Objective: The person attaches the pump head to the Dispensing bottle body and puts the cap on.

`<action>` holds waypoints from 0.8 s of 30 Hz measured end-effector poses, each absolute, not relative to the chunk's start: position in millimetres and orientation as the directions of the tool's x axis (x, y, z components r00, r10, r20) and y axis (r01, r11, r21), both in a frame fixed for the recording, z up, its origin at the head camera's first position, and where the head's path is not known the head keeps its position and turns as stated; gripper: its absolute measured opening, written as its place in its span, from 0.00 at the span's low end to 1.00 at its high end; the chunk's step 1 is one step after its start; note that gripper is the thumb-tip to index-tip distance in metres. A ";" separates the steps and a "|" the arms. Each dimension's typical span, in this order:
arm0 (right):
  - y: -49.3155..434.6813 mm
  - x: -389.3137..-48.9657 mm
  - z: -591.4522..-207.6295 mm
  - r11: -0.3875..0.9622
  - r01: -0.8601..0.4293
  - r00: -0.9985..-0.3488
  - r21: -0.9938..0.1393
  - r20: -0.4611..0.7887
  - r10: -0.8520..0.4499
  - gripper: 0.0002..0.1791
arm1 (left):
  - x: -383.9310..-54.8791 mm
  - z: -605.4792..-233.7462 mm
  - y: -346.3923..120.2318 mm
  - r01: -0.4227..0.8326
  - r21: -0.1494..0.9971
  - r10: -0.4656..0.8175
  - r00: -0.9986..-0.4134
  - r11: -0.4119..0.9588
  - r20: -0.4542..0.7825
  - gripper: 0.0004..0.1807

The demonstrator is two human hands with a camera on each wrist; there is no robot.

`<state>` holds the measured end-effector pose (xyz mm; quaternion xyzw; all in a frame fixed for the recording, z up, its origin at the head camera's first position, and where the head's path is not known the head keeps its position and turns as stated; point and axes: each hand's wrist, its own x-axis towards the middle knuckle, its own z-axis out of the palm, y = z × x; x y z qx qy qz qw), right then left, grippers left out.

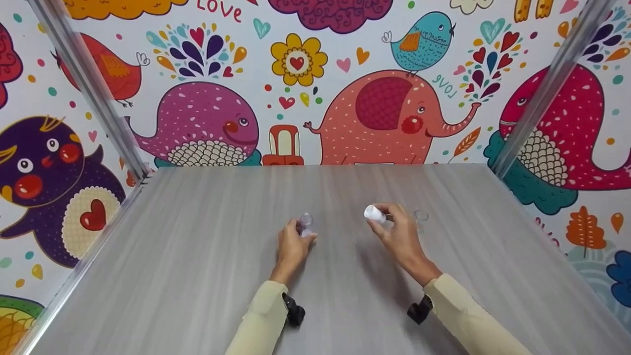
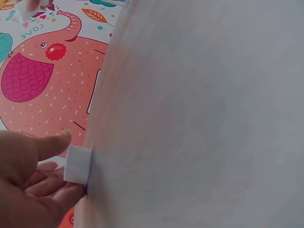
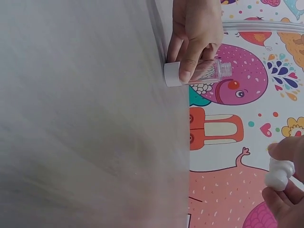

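Observation:
My left hand (image 1: 293, 246) holds a small clear bottle (image 1: 306, 223) with a white base (image 3: 173, 74), upright on the table. The bottle's threaded neck (image 3: 225, 70) is uncovered and points up. In the left wrist view, the thumb and fingers lie around the white base (image 2: 77, 164). To the right, my right hand (image 1: 402, 236) pinches a white bottle top (image 1: 374, 213) between thumb and fingers, raised above the table and apart from the bottle. Just beyond that hand, a clear see-through cap (image 1: 421, 215) stands on the table.
The grey wood-grain table (image 1: 197, 266) reaches to a wall (image 1: 296, 108) printed with cartoon animals. Metal posts (image 1: 537, 98) stand at the back corners, and a metal rail (image 1: 84, 271) runs along the left edge. Each wrist wears a black camera (image 1: 295, 311).

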<state>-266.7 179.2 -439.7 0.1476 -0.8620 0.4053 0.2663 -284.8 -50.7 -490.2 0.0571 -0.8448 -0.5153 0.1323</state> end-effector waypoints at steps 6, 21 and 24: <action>175.9 -266.2 -438.3 0.631 -0.468 -0.821 -0.619 0.568 -0.052 0.18 | -285.9 -492.0 -50.4 0.057 0.880 -0.239 -0.952 0.471 0.190 0.17; 170.5 -273.4 -437.1 0.622 -0.509 -0.809 -0.594 0.577 -0.111 0.18 | -285.7 -494.3 -49.4 0.063 0.875 -0.257 -0.944 0.481 0.209 0.17; 168.6 -274.4 -435.6 0.624 -0.505 -0.815 -0.596 0.568 -0.117 0.18 | -285.5 -493.1 -48.8 0.047 0.878 -0.257 -0.947 0.477 0.191 0.17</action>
